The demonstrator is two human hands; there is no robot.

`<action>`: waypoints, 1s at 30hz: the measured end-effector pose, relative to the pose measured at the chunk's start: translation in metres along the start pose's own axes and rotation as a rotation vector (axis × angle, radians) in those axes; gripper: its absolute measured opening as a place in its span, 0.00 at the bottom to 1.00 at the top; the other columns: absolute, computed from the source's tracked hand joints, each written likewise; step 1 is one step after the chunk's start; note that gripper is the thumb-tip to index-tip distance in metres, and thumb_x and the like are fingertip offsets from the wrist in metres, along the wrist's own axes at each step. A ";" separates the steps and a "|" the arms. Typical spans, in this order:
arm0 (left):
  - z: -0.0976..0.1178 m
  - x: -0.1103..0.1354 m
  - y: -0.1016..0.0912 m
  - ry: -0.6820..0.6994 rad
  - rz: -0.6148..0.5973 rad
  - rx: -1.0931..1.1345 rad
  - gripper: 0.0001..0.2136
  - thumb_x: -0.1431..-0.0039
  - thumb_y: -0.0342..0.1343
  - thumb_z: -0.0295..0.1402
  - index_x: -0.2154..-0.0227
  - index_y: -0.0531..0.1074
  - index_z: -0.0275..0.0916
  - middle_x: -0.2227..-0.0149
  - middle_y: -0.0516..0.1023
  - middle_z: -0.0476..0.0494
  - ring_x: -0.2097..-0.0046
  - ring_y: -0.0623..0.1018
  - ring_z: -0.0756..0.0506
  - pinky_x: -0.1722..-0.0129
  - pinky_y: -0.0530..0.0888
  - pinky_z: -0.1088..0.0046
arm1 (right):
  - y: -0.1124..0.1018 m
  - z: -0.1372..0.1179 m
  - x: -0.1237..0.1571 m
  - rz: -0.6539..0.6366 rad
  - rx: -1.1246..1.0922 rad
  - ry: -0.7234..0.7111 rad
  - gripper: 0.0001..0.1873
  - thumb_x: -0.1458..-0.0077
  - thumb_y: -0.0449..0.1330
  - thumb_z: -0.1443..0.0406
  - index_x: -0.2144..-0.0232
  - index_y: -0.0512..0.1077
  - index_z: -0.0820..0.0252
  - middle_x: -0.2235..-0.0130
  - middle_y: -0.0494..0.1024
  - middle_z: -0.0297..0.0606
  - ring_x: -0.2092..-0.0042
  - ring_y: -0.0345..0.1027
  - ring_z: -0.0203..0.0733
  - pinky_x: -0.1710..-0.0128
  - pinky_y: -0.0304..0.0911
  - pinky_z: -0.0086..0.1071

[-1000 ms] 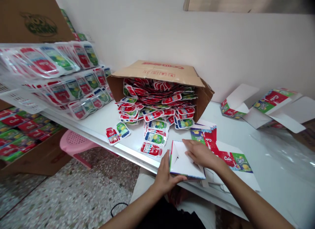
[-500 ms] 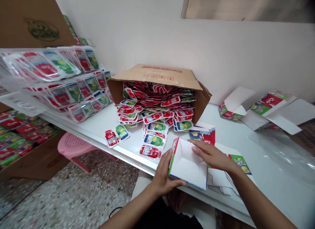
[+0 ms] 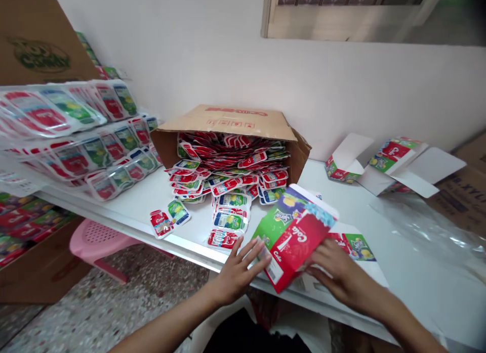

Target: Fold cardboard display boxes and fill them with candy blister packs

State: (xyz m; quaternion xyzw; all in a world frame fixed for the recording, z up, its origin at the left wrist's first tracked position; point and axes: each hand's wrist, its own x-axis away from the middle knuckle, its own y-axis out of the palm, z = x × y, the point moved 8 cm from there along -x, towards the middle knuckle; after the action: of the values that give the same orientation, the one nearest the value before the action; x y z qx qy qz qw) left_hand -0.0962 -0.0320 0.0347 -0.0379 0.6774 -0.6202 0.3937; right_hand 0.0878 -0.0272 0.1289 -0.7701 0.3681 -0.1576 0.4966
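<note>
A printed red and green display box with cola and lemon pictures is tilted over the front edge of the table. My right hand grips its right side, the fingertips partly hidden behind the cardboard. At its lower left corner, my left hand has its fingers stretched out, close to or lightly touching the box. Just beyond lie several can-shaped sachets in a short row. Two more sachets rest to the left. Behind them, a brown carton on its side spills a heap of sachets.
Clear bags of sachets are stacked on the left of the white table. Flat printed cardboard lies right of my hands. Part-folded boxes and clear plastic film are farther right. A pink stool stands below.
The box has been turned over, from its white inside facing me to its printed outside. My left hand has loosened from its side, and my right hand has moved to the right edge.
</note>
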 end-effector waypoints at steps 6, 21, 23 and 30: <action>-0.008 0.023 0.029 -0.273 -0.073 0.268 0.24 0.43 0.46 0.25 0.42 0.58 0.39 0.42 0.65 0.35 0.40 0.64 0.39 0.45 0.69 0.55 | 0.076 -0.025 -0.008 -0.001 0.321 -0.048 0.28 0.47 0.53 0.74 0.43 0.62 0.57 0.55 0.74 0.43 0.55 0.65 0.47 0.52 0.58 0.43; -0.023 0.029 0.044 -0.424 0.099 0.200 0.17 0.40 0.50 0.31 0.48 0.65 0.39 0.49 0.72 0.36 0.47 0.72 0.40 0.50 0.73 0.58 | -0.112 0.095 0.024 0.313 0.738 0.253 0.11 0.39 0.50 0.65 0.62 0.72 0.60 0.66 0.77 0.42 0.64 0.66 0.43 0.60 0.53 0.35; -0.023 0.027 0.043 -0.403 0.108 0.180 0.16 0.41 0.51 0.31 0.49 0.66 0.40 0.50 0.73 0.37 0.48 0.73 0.41 0.50 0.74 0.59 | -0.189 0.143 0.030 0.331 0.881 0.446 0.14 0.39 0.51 0.61 0.59 0.72 0.63 0.64 0.77 0.48 0.62 0.67 0.45 0.59 0.52 0.37; -0.025 0.027 0.048 -0.396 0.124 0.127 0.16 0.41 0.53 0.31 0.50 0.67 0.41 0.50 0.73 0.38 0.48 0.73 0.41 0.51 0.75 0.61 | -0.386 0.218 0.097 0.878 1.068 1.022 0.44 0.44 0.44 0.41 0.47 0.64 0.79 0.50 0.67 0.69 0.48 0.59 0.56 0.61 0.48 0.44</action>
State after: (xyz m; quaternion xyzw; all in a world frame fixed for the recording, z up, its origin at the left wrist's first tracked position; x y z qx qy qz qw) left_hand -0.1083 -0.0157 -0.0218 -0.0925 0.5475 -0.6166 0.5581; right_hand 0.4442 0.1349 0.3575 -0.0556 0.6876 -0.4307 0.5819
